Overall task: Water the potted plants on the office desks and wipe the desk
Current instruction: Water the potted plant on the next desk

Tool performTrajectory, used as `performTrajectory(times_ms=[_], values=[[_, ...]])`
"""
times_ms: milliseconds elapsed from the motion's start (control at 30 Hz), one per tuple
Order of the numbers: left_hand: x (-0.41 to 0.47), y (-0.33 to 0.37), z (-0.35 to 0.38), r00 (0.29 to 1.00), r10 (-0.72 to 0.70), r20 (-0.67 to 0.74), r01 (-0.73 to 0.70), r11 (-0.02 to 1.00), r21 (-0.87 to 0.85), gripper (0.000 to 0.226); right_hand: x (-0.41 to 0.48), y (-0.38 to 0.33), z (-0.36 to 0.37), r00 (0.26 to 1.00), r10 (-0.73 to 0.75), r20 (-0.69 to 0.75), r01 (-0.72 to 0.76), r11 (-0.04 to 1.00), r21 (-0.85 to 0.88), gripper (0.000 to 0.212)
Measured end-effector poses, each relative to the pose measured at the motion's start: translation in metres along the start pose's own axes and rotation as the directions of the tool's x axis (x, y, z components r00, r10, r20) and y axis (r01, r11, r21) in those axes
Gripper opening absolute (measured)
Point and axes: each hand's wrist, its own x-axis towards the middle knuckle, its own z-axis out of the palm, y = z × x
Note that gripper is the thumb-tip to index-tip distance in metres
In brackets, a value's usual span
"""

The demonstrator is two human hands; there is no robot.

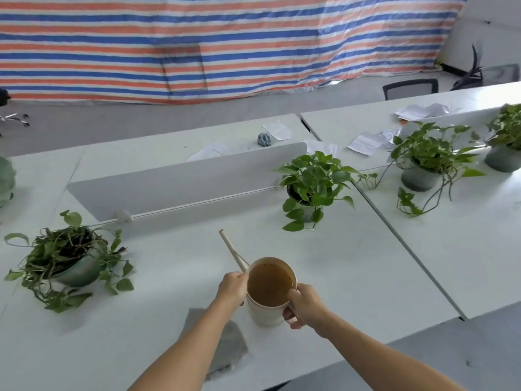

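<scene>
Head view: cream watering can (269, 294) low over the near desk (352, 277), nearly full, so likely heavy and sloshy, walls rigid; right hand (303, 304) curls round its handle, left hand (232, 286) grips the thin spout (231, 249) at its base, and handle plus body support seems the safest hold.

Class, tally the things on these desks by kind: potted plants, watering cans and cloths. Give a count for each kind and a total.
Potted plants: 4 (wilted left plant, centre plant, right plant, far-right plant)
Watering cans: 1 (watering can)
Cloths: 2 (grey cloth, crumpled blue cloth)
Total: 7
Not counted: cut-off green thing at the left edge.
</scene>
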Motion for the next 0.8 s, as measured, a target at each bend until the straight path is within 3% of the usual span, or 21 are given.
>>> performTrajectory(times_ms=[233, 533, 800], values=[[0.007, 0.054, 0.016, 0.986, 0.131, 0.101, -0.133, 0.991, 0.011, 0.030, -0.021, -0.027, -0.060, 0.994, -0.044, -0.103, 0.041, 0.999, -0.032, 0.028], [0.001, 0.152, 0.061, 0.916, 0.352, 0.195, -0.349, 0.936, -0.051, 0.031, -0.053, -0.068, -0.165, 0.956, -0.143, -0.256, 0.135, 0.990, -0.046, 0.024], [-0.002, 0.222, 0.108, 0.891, 0.392, 0.229, -0.380, 0.920, -0.094, 0.032, -0.054, -0.093, -0.244, 0.939, -0.173, -0.298, 0.160, 0.985, -0.066, 0.024]])
